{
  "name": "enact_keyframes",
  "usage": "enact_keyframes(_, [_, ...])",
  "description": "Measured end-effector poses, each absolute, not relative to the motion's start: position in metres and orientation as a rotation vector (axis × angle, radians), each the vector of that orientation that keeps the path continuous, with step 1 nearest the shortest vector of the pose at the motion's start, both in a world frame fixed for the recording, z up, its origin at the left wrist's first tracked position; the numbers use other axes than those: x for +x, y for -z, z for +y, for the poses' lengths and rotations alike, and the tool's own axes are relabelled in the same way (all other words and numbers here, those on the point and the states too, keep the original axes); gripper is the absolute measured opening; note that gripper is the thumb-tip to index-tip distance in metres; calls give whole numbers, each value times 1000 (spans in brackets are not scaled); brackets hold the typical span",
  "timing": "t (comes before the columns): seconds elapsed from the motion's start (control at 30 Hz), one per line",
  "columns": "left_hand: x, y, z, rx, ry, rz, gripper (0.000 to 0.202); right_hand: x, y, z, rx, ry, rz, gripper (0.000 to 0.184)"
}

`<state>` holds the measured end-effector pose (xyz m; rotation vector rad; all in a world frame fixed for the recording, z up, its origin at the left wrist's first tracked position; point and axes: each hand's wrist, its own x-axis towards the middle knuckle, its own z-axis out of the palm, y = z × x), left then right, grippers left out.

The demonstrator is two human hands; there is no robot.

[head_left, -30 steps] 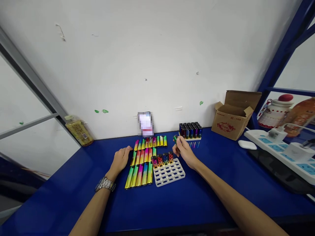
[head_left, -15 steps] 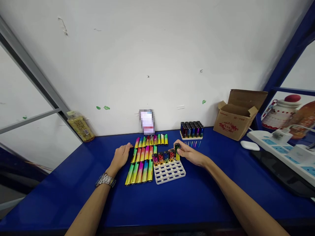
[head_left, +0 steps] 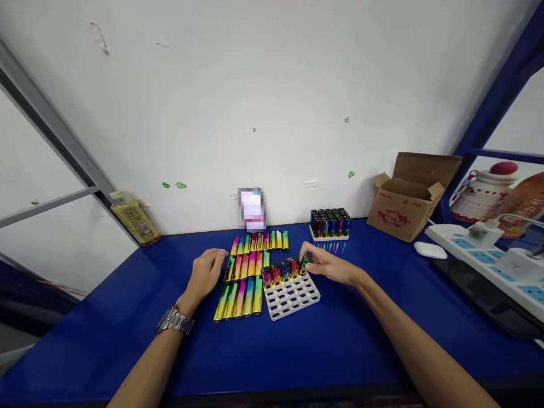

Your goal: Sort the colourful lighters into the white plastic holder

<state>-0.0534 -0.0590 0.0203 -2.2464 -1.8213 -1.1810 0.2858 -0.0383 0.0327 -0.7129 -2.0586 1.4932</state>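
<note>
My right hand (head_left: 326, 264) pinches a green lighter (head_left: 304, 262) by its top, and the lighter stands in the back right corner of the white plastic tray (head_left: 293, 309). Several other metallic lighters (head_left: 285, 271) stand upright beside it along the tray's back row. The front rows of holes hold nothing. My left hand (head_left: 206, 272), with a metal watch at the wrist, lies on the table left of the lighters, its fingers loosely bent and holding nothing. Shiny rainbow lighters lie flat in three rows (head_left: 238, 297) between that hand and the tray.
A filled tray of dark lighters (head_left: 330, 224) stands against the wall. A lit phone (head_left: 252, 209) leans there too. At the right are an open cardboard box (head_left: 397, 207), a white case (head_left: 430, 250), a power strip (head_left: 480, 255) and a dark slab (head_left: 480, 294). A yellow bottle (head_left: 135, 218) stands far left.
The green lighter has gone down lower into the tray's corner, with my right hand still on it. My left hand has drawn back slightly to the left, its fingers more bent.
</note>
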Motion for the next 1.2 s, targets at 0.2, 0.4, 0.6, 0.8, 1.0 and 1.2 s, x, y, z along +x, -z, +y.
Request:
enact_keyframes(0.2, [-29, -33, -77, -2520, 1276, -1440, 33, 285, -37, -39, -732, -1442, -2120, 44])
enact_keyframes(0.4, [3, -29, -86, -2712, 1043, -1175, 29, 281, -37, -40, -659, -1573, -2024, 47])
enact_keyframes(0.6, [22, -25, -88, -2692, 911, -1255, 20, 279, -34, -38, -640, -1549, -2050, 40])
enact_keyframes(0.8, [24, -25, -86, -2732, 847, -1446, 28, 287, -40, -33, -805, -1295, -2181, 37])
enact_keyframes(1.0, [37, -33, -63, -2806, 675, -1584, 33, 291, -38, -29, -959, -1105, -2104, 17])
enact_keyframes(1.2, [44, -44, -29, -2785, 611, -1663, 34, 284, -21, -21, -1108, -784, -1965, 24])
